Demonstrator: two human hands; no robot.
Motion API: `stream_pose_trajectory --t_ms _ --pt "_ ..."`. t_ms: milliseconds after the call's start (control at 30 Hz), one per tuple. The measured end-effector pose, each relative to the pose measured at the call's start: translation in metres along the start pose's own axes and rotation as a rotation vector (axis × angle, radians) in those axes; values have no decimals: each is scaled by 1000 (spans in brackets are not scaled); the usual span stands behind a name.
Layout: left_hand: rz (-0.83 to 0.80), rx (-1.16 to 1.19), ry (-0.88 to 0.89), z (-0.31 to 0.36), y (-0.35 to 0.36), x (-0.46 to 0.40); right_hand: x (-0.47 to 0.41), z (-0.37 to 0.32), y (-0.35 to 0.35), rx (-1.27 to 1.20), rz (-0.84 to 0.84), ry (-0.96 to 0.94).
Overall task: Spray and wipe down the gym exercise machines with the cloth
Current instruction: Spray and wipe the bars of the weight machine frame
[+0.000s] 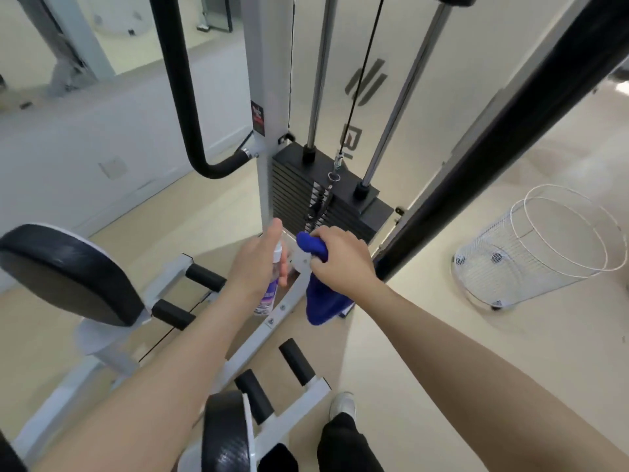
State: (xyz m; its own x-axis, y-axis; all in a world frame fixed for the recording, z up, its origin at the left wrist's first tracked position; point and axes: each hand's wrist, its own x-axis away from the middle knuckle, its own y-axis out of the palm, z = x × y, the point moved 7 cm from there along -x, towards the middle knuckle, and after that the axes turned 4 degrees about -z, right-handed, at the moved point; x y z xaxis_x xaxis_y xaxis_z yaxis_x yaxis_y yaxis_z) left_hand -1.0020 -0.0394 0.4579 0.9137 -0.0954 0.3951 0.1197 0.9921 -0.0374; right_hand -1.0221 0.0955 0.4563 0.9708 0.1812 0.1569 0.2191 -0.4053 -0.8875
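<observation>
Nearest to me, at the bottom of the view, sat a black round pad (224,434) of the machine, with short black foam rollers (296,366) on the white frame (272,332) just beyond it, and my own shoe (343,405) on the pale floor (442,352) beside them. I judged I had stood this close so both arms could reach into the middle of the machine.

Further out, my left hand (258,264) was wrapped around the small spray bottle (270,287), its white nozzle at the top and its purple label showing below my fingers. I held it upright and pointed forward, I think to aim at the upright post (263,185); whether my finger pressed the nozzle I cannot tell. Just beside it, my right hand (343,257) gripped the blue cloth (321,301), bunched at the top with the rest hanging loose below, kept ready, I reckon, to follow the spray.

To the left stood another black padded seat (64,274). Past my hands rose the black weight stack (323,195) with its chrome guide rods (318,73) and cable (360,80), not yet touched by the cloth. Off to the right on the floor stood a white wire basket (531,253), well apart from the work.
</observation>
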Motion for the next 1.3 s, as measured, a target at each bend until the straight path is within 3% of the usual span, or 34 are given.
stream_pose_trajectory --t_ms 100,200,300,367,467,600,700,767,1000,1300 --pt "69 -56 11 8 -22 -9 -15 -13 -5 -314 -32 137" --pt "-16 -131 4 12 -33 -29 -41 -10 -8 -1003 30 465" --pt "-5 -136 -27 3 -51 -63 -84 -4 3 -1268 174 569" --pt "52 -163 -46 1 -61 -95 -116 1 19 -1210 213 568" --pt "129 -247 -141 -8 -77 -156 -165 3 52 -1001 113 528" --pt "266 -290 27 -14 -95 -220 -227 13 78 -899 57 493" --pt "406 -270 -131 -38 -111 -263 -267 26 95 -860 37 524" --pt "427 -290 -230 -50 -113 -290 -286 33 112 -830 15 531" --pt "385 -311 -189 -38 -110 -359 -329 44 153 -777 -96 465" --pt "510 -313 -280 -64 -145 -346 -345 35 157 -955 -78 489"
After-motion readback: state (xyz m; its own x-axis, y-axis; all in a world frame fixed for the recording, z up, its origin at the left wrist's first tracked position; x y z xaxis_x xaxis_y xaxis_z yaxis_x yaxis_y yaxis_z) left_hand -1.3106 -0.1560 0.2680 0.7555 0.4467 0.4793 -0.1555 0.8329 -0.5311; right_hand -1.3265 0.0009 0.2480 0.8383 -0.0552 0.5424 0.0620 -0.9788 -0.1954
